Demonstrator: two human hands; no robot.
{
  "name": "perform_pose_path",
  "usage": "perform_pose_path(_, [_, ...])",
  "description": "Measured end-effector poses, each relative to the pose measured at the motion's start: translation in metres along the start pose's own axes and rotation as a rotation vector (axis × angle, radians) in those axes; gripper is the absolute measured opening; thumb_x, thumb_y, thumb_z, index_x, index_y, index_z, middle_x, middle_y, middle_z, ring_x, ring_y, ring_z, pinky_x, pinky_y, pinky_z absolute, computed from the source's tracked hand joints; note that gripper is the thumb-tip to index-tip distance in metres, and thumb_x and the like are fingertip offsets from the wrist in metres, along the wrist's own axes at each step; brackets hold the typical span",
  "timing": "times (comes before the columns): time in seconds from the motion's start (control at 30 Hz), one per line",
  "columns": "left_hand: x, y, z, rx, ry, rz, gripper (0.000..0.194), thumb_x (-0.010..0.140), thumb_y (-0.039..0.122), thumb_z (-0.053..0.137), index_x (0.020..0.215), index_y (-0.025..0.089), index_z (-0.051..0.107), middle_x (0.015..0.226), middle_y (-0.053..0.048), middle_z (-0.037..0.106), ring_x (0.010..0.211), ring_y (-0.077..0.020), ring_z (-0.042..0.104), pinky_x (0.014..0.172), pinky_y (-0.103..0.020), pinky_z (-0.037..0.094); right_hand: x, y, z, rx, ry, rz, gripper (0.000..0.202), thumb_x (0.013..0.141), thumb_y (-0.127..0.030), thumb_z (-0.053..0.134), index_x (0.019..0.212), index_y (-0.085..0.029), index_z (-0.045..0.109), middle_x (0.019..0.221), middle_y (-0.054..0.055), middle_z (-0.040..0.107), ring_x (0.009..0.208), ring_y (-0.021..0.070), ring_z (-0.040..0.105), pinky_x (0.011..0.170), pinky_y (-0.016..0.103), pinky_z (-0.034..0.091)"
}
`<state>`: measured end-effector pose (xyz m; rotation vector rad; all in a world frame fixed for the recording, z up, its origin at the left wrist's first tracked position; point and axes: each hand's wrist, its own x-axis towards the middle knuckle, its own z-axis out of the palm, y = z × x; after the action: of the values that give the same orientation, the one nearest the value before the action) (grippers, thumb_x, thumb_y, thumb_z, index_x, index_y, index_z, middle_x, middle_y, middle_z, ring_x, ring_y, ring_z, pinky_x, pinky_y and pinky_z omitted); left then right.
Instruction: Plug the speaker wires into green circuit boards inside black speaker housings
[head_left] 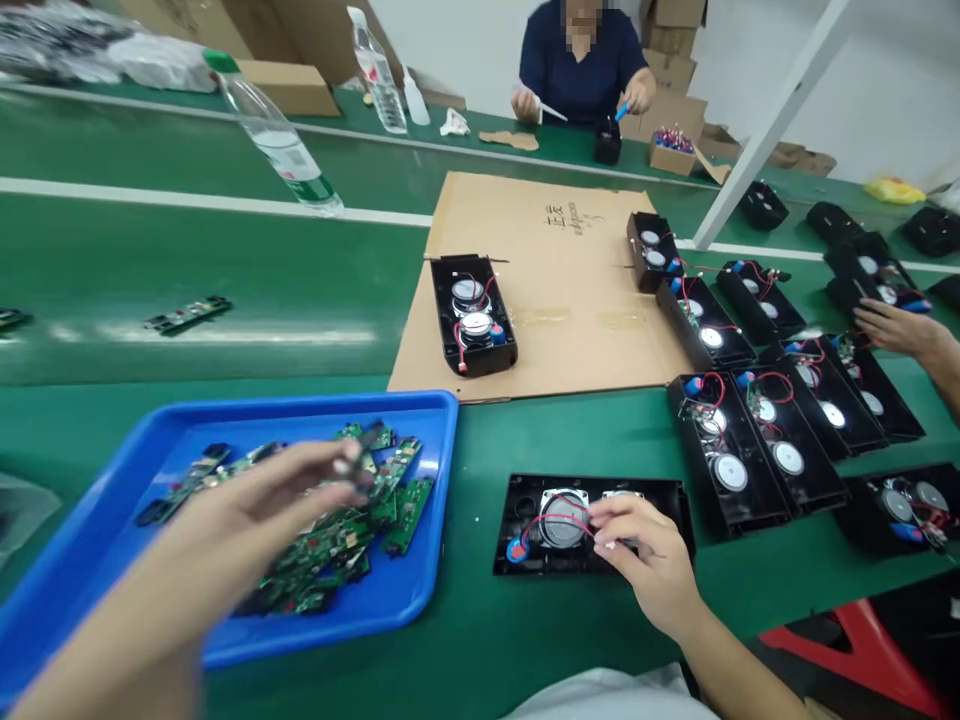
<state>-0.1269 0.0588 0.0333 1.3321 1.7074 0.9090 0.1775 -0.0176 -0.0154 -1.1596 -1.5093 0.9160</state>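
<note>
My left hand [300, 480] is above the blue tray [442, 500], pinching a dark, motion-blurred circuit board [366, 445] at its fingertips. Below it, a heap of green circuit boards [330, 550] lies in the tray. In front of me a black speaker housing [514, 510] rests lengthwise on the green bench, with round speakers [562, 520] and a blue cylindrical part [517, 549] inside. My right hand [645, 550] is over that housing, its thumb and fingers closed on thin red wires [577, 520]. A small white connector shows at the fingertips. The hand covers part of the second speaker.
One housing [474, 315] stands on a flat cardboard sheet [570, 350]. Several more housings [731, 460] crowd the right side, where a co-worker's hand [900, 330] reaches in. Across the bench sits another person [577, 70]. A bottle [281, 150] and a loose board [187, 315] are at left.
</note>
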Motion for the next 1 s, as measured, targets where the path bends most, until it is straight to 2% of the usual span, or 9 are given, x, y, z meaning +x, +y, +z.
perform_pose_path(0.07, [-0.035,-0.006,0.024,-0.17,-0.241,-0.047,0.032,0.06,0.046,0.076,0.083,0.024,0.069,0.089,-0.003,0.068,0.08,-0.0224,0.064,0.069,-0.031,0.055,-0.004,0.002,0.001,0.105,-0.017,0.087,0.009,0.083,-0.018,0.062,0.082,-0.025,0.067,0.087,0.002,0.071,0.081,0.0163,0.065,0.074,0.03,0.052])
perform_pose_path(0.13, [-0.062,-0.009,0.052,-0.326,-0.34,-0.122,0.028,0.063,0.04,0.076,0.085,0.024,0.068,0.086,-0.003,0.065,0.069,-0.0182,0.062,0.053,-0.026,0.052,-0.006,0.004,0.002,0.178,-0.019,0.171,0.004,0.08,-0.022,0.066,0.083,-0.024,0.066,0.075,0.0,0.069,0.071,0.0153,0.064,0.066,0.028,0.052])
perform_pose_path(0.23, [-0.086,-0.01,0.089,-0.462,-0.302,-0.206,0.025,0.067,0.033,0.073,0.085,0.023,0.059,0.074,0.0,0.062,0.054,-0.0125,0.056,0.04,-0.02,0.042,-0.003,0.004,0.004,0.13,-0.069,0.193,0.004,0.077,-0.023,0.068,0.077,-0.022,0.065,0.066,-0.001,0.062,0.063,0.0136,0.057,0.06,0.026,0.048])
perform_pose_path(0.33, [-0.095,-0.012,0.109,-0.497,-0.252,-0.208,0.024,0.073,0.034,0.068,0.078,0.023,0.048,0.06,0.003,0.062,0.045,-0.0114,0.055,0.037,-0.018,0.037,0.001,0.0,0.007,0.064,-0.12,0.129,0.006,0.082,-0.019,0.059,0.077,-0.021,0.061,0.078,0.001,0.064,0.074,0.0149,0.057,0.069,0.028,0.048])
perform_pose_path(0.5, [-0.095,-0.008,0.114,-0.535,-0.347,-0.159,0.027,0.078,0.044,0.063,0.09,0.021,0.054,0.061,0.002,0.061,0.043,-0.0108,0.05,0.037,-0.02,0.035,0.005,-0.003,0.012,-0.014,-0.106,0.08,0.01,0.086,-0.018,0.051,0.081,-0.022,0.058,0.078,0.001,0.063,0.077,0.0157,0.057,0.07,0.029,0.048])
perform_pose_path(0.63, [-0.093,0.0,0.113,-0.686,-0.41,-0.19,0.036,0.08,0.052,0.059,0.082,0.017,0.067,0.068,-0.004,0.062,0.056,-0.0136,0.053,0.049,-0.024,0.043,0.007,-0.005,0.017,-0.192,-0.049,-0.084,0.012,0.082,-0.015,0.053,0.075,-0.022,0.059,0.066,0.0,0.062,0.069,0.0157,0.05,0.062,0.029,0.044])
perform_pose_path(0.8, [-0.089,0.001,0.116,-0.842,-0.51,-0.273,0.037,0.07,0.049,0.072,0.088,0.017,0.07,0.086,-0.009,0.07,0.077,-0.0234,0.064,0.067,-0.032,0.052,0.009,-0.012,0.02,-0.289,-0.072,-0.235,0.014,0.083,-0.014,0.051,0.073,-0.021,0.057,0.062,0.0,0.06,0.066,0.0161,0.048,0.058,0.029,0.044])
perform_pose_path(0.9, [-0.089,-0.002,0.115,-0.865,-0.441,-0.251,0.042,0.066,0.047,0.077,0.095,0.019,0.065,0.092,-0.009,0.072,0.088,-0.0248,0.065,0.073,-0.032,0.053,0.01,-0.01,0.019,-0.241,-0.054,-0.211,0.014,0.084,-0.015,0.048,0.073,-0.021,0.054,0.067,0.001,0.06,0.072,0.0168,0.054,0.063,0.03,0.048])
perform_pose_path(1.0, [-0.091,-0.003,0.112,-0.825,-0.276,-0.199,0.041,0.064,0.04,0.08,0.094,0.021,0.06,0.095,-0.008,0.073,0.078,-0.0189,0.066,0.067,-0.026,0.053,0.01,-0.005,0.018,-0.164,-0.05,-0.053,0.013,0.086,-0.017,0.046,0.075,-0.02,0.053,0.069,0.0,0.059,0.066,0.0138,0.057,0.06,0.026,0.048])
